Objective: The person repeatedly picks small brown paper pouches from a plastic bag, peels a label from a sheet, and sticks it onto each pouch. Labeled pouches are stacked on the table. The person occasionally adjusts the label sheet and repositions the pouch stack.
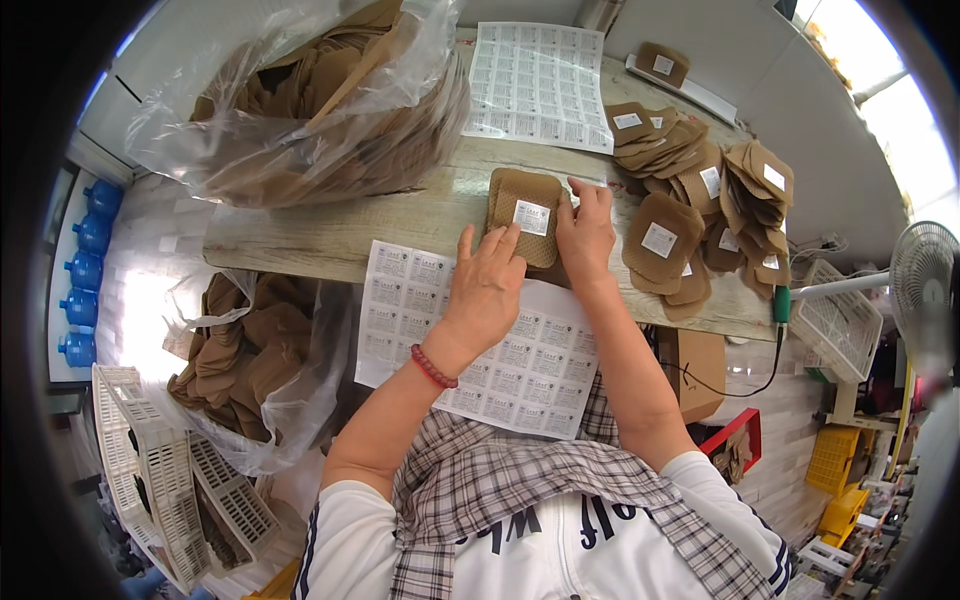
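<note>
At the far left, a column of blue bottles stands by the wall, and nearer to the person there are white plastic crates. Beside the crates, below the front left part of the table, a lower bag is filled with brown pieces. On the table, toward its back left corner, a large transparent bag holds many more such pieces.

At the middle of the front edge, a near label sheet reaches from the table over the person's lap. The left hand, with a red bead bracelet on its wrist, has its fingers stretched and spread; some fingertips touch the stack of brown pieces. This stack lies near the front edge, about midway along it, and its top piece carries a white label. Behind it, at the back edge, lies a far label sheet.

The right hand is at the right side of the stack, with fingers partly bent; whether they pinch something, I cannot tell. Further right, labelled brown pieces lie in overlapping piles along the right end of the table. Beyond this end stands a white fan.
</note>
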Demonstrator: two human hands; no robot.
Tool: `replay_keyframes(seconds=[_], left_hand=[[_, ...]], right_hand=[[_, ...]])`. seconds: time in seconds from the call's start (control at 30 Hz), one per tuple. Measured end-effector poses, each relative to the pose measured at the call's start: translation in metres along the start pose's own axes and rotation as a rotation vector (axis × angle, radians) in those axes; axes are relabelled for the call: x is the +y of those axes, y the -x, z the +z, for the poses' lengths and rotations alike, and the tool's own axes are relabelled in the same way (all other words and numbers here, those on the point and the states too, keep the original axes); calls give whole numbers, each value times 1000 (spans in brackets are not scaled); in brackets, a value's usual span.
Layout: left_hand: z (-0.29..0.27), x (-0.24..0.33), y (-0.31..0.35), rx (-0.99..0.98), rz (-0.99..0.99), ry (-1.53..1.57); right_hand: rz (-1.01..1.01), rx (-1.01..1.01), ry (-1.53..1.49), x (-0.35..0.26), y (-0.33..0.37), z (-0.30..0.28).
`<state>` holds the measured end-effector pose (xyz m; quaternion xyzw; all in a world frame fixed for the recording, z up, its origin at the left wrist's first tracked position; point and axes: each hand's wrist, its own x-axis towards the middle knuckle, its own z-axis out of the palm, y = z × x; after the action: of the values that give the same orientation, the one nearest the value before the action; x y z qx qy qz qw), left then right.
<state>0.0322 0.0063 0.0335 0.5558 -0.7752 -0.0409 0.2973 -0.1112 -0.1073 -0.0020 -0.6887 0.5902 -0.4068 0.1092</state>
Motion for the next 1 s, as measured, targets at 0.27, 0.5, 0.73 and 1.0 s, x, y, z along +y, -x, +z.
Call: replay_keyframes(seconds=[0.27,0.5,0.73,1.0], left_hand=[[3,0,4,-9,-1,17],[6,-5,11,12,15,-7],[6,-13,13,101,42,8],[-14,29,-3,-58,-165,261]], right_hand=[[-22,74,-378,3,-2,-2],[-74,227,-581,-12,3,-32],[-81,345,-50,42,-38,-130],[-465,-260,-144,-24,69,-121]])
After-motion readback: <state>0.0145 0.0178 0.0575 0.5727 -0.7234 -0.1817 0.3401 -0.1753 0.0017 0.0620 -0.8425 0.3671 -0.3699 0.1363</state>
